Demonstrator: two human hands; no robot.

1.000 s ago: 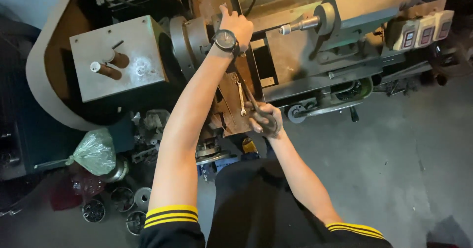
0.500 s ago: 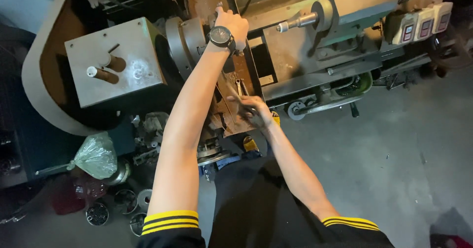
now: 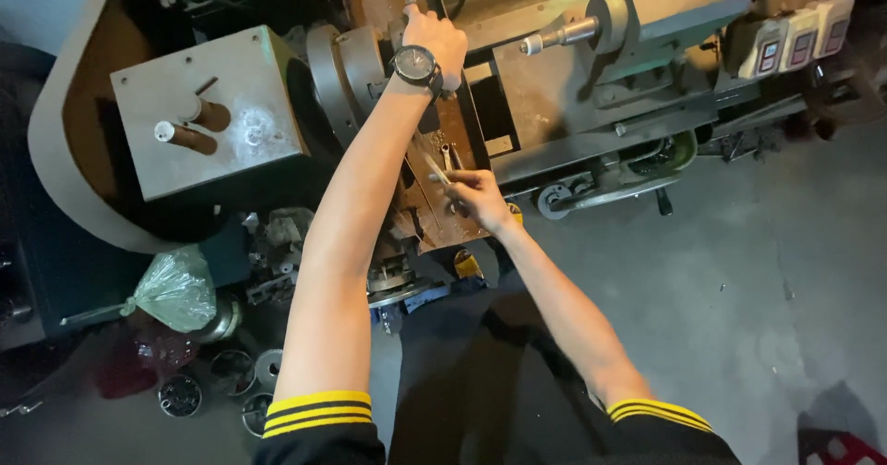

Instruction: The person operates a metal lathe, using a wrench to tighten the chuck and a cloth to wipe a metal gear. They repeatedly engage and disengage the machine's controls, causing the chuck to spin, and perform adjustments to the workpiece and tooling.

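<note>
The person's left hand (image 3: pixel 434 36), a dark round wristwatch (image 3: pixel 416 63) on its wrist, reaches far over a rusty grey metal lathe (image 3: pixel 554 105) and rests closed beside the round grey steel chuck (image 3: pixel 346 72); what it grips is hidden. The right hand (image 3: pixel 480 197) lies lower, on the rust-brown carriage plate (image 3: pixel 443 225), fingers curled around a thin silvery metal tool (image 3: pixel 436 168), possibly a small wrench. A second slim wrench (image 3: pixel 448 156) lies just beside it. A crumpled green plastic bag (image 3: pixel 176 289) sits well apart on the left.
</note>
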